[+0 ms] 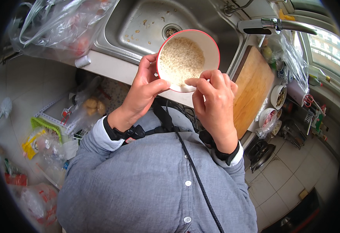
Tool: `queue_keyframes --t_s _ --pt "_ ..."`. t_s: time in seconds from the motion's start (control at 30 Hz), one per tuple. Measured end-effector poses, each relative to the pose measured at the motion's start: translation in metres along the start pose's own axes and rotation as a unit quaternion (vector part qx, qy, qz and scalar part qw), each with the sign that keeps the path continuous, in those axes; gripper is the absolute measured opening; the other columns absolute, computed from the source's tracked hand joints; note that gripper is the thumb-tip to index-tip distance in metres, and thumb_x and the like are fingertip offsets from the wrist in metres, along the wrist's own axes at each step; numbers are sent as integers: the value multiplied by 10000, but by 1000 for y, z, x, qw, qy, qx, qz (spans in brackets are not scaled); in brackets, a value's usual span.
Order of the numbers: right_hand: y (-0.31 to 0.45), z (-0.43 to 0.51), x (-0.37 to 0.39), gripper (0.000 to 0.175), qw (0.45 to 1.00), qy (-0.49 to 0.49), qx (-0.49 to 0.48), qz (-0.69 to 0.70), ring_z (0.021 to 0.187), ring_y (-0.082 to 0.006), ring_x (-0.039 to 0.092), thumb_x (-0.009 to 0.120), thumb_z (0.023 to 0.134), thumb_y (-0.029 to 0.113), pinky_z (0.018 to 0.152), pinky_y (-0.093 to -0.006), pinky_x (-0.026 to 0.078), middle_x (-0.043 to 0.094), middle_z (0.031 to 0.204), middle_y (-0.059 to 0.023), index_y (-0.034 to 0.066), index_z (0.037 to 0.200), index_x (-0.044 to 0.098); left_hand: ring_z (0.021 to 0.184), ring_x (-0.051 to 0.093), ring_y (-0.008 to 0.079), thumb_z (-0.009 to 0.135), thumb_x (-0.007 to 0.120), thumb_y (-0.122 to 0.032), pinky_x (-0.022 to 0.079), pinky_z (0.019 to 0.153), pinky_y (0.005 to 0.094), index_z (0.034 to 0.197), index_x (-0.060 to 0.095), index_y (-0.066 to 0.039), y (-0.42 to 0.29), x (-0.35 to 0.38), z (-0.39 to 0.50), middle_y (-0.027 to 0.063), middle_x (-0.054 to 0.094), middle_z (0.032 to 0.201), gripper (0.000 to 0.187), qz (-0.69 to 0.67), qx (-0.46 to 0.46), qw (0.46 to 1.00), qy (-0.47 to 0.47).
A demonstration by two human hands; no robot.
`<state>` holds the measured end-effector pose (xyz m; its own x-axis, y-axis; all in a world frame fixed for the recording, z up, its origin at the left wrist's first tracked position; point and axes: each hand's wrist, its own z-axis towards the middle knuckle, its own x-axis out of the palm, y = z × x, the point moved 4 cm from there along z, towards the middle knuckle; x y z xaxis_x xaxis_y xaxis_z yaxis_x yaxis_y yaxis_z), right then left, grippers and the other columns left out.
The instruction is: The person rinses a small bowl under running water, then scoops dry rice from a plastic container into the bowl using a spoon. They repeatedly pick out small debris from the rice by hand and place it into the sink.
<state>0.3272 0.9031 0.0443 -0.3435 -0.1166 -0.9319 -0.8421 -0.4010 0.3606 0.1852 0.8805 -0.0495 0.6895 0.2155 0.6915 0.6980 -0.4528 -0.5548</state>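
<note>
My left hand grips the side of a white bowl with a red rim, its thumb over the near edge. White rice grains fill the lower part of the tilted bowl. My right hand is at the bowl's near right edge, its index fingertip at the rice near the inner wall. The other fingers are bent, and I cannot tell whether they pinch anything. Beneath and beyond the bowl lies a stainless steel sink, with small brownish scraps on its floor and more in the drain.
A faucet reaches in from the right. Beside the sink lies a wooden cutting board, with small food bowls past it. A clear plastic bag of reddish items stands left of the sink, near a small white roll at the counter's edge.
</note>
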Motion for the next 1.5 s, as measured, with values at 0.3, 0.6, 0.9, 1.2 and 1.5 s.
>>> queue_keyframes --t_s 0.3,0.6,0.9,1.2,1.5 --pt "0 -2 8 221 999 19 -11 34 841 -209 520 661 639 7 757 -352 346 524 849 -19 148 809 663 1127 452 187 739 566 45 418 964 346 1299 289 -47 0 0 0 104 419 1219 631 -7 5 1000 -1" --pt "-3 -1 9 188 999 31 -13 40 822 -215 513 641 648 14 743 -355 346 524 852 -14 136 791 626 1094 471 175 746 568 37 447 925 333 1288 292 -51 2 -3 0 92 430 1198 614 -12 1 1000 -3" --pt "-3 0 5 195 996 61 -20 69 839 -207 513 681 647 45 760 -354 347 517 862 -6 135 806 610 1086 488 173 772 559 16 468 898 331 1291 291 -60 2 -6 -1 87 428 1213 589 -17 -13 1000 -2" --pt "-8 -1 12 224 996 50 -21 76 859 -206 515 762 657 94 761 -342 348 520 867 -1 138 802 596 1097 489 180 779 568 0 481 895 341 1303 279 -57 3 -7 -2 91 417 1239 601 -9 -16 1000 -3" --pt "-34 -3 -8 133 986 -40 51 153 856 -248 536 675 731 75 779 -349 380 560 869 -55 72 821 578 1107 487 187 765 574 10 479 895 341 1306 278 -74 1 -9 -2 93 413 1254 622 -20 -22 999 -13"
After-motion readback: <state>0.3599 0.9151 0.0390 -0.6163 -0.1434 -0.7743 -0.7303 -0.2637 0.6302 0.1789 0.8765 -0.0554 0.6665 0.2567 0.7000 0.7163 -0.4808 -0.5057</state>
